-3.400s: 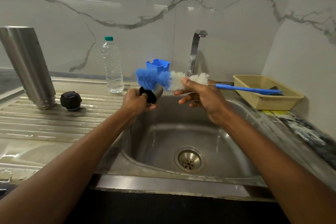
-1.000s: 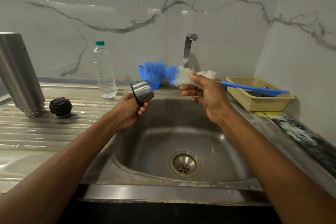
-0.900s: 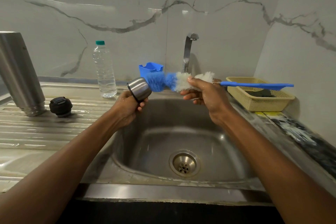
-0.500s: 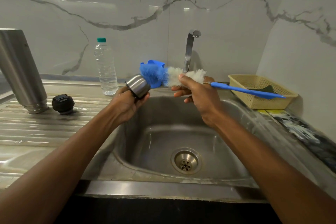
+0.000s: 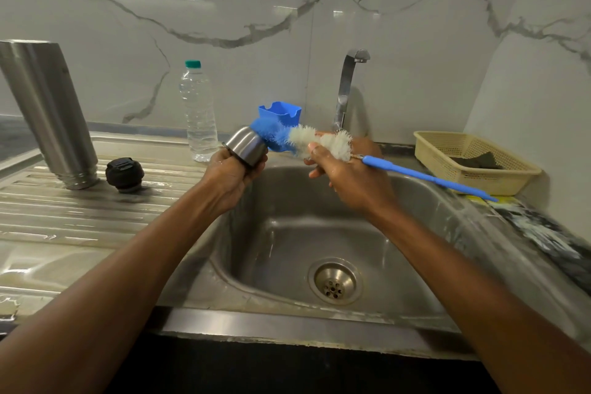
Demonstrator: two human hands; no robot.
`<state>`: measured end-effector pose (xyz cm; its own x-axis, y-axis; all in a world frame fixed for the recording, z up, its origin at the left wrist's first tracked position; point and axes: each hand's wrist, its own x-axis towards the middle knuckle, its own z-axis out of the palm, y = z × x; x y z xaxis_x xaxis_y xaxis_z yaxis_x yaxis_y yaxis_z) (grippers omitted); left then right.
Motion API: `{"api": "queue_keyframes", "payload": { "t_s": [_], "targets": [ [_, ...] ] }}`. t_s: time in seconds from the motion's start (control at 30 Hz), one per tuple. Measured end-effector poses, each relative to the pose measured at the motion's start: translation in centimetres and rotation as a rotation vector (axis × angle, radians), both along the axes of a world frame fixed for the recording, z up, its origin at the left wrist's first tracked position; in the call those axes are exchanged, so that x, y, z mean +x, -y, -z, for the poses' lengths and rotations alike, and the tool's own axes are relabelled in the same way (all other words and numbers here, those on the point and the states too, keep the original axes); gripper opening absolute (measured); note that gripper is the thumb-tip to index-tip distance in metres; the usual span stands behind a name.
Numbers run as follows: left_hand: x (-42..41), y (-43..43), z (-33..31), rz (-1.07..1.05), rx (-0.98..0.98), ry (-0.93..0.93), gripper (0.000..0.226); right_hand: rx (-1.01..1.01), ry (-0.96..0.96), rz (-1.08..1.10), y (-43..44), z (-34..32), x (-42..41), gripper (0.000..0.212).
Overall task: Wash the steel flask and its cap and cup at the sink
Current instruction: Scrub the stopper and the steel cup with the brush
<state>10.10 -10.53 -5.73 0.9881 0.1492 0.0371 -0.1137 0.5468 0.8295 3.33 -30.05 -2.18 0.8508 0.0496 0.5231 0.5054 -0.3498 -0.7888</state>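
The flask [image 5: 48,112] stands far left on the ribbed steel table [image 5: 80,217], threaded end down, with the black cap [image 5: 124,174] just beside it on the right. A water bottle [image 5: 198,112] stands behind, near the wall. The left grip [image 5: 232,174] is curled round the cup [image 5: 246,145], holding it tilted above the left edge of the sink [image 5: 271,249]. A blue holder [image 5: 281,112] sits behind the cup, partly hidden by the brush [image 5: 307,142], whose blue bristles touch the cup's upper end. The right grip [image 5: 351,179] clasps the brush at its white bristles, in front of the tap [image 5: 347,86]; the blue handle runs right toward a basket [image 5: 447,166] holding a dark pad [image 5: 476,161]
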Motion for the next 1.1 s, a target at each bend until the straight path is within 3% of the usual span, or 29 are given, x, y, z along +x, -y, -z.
{"api": "queue_keyframes", "payload": {
  "t_s": [0.23, 0.43, 0.57, 0.67, 0.83, 0.93, 1.1],
  "targets": [
    [0.2, 0.0, -0.1, 0.004, 0.016, 0.001, 0.014, -0.154, 0.07, 0.033, 0.6, 0.0, 0.3, 0.014],
    [0.5, -0.4, -0.1, 0.02, 0.065, -0.009, 0.015, -0.403, 0.412, 0.079, 1.7, -0.6, 0.8, 0.014],
    [0.9, -1.1, 0.2, -0.019, 0.09, -0.04, 0.028, -0.643, 0.529, 0.021, 1.8, 0.1, 2.1, 0.027],
    [1.0, -1.7, -0.2, -0.021, 0.174, -0.02, 0.02, -0.762, 0.58, 0.058, 1.8, -0.4, 2.3, 0.033],
    [0.3, -1.4, -0.2, 0.028, 0.4, 0.019, 0.021, -0.782, 0.619, 0.046, 2.4, -0.3, 2.2, 0.056],
    [0.5, -1.7, -0.1, 0.009, 0.421, 0.011, 0.023, -0.798, 0.641, -0.014, 2.3, 0.3, 2.2, 0.064],
    [0.4, -1.7, -0.3, -0.015, 0.489, 0.028, 0.026, -0.794, 0.7, 0.027, 2.0, -0.1, 2.2, 0.063]
  ]
}}
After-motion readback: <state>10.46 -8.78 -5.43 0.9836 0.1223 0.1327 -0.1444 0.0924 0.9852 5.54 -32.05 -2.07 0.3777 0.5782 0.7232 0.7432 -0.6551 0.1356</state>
